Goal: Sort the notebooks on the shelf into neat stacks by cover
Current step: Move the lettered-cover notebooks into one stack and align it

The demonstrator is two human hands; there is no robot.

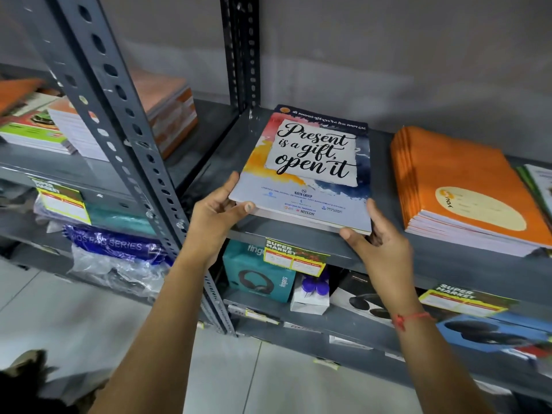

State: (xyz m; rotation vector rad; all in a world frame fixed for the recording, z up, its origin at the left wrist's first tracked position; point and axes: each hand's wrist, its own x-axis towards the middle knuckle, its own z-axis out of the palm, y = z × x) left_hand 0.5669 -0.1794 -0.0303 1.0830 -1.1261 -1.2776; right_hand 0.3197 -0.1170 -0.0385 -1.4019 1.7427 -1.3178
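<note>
A stack of notebooks with a colourful "Present is a gift, open it" cover (310, 162) lies on the grey metal shelf (388, 258). My left hand (218, 213) grips its near left corner, thumb on top. At the near right corner, my right hand (379, 240) holds the stack's edge, fingers under it. To the right lies a stack of orange notebooks (466, 186), apart from both hands. Further right, a green-edged notebook (537, 186) is cut off by the frame.
A slotted upright post (119, 115) stands left of my hands. Beyond it, the neighbouring shelf bears orange and green-white notebook stacks (74, 127). The lower shelf holds headphone boxes (257, 276) and yellow price tags (292, 255). Tiled floor is below.
</note>
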